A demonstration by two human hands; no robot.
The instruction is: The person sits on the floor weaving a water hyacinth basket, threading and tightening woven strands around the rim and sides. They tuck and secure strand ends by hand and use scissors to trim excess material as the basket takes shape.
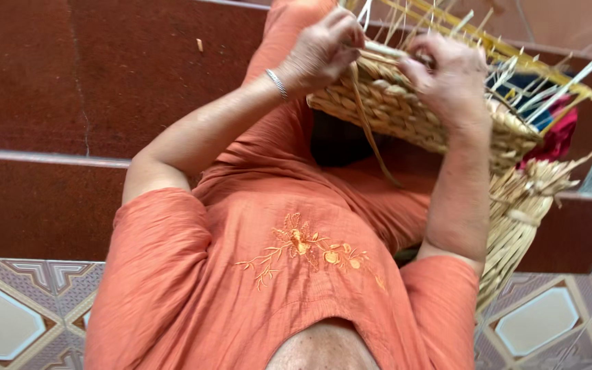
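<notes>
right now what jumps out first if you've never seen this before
Top centre, two bare hands, the left hand and the right hand, grip the rim of a half-woven straw basket, its loose spokes fanning toward the upper right. Below it, the orange embroidered blouse fills the middle, with a bundle of straw at right.

— Where are the hands?
— Both at the near rim of the woven basket (405, 109): left hand (323, 51) pinching, fingers closed.
— And the right?
— Right hand (447, 72) curled over that rim, forearm straight, both elbows bent below it.
</notes>
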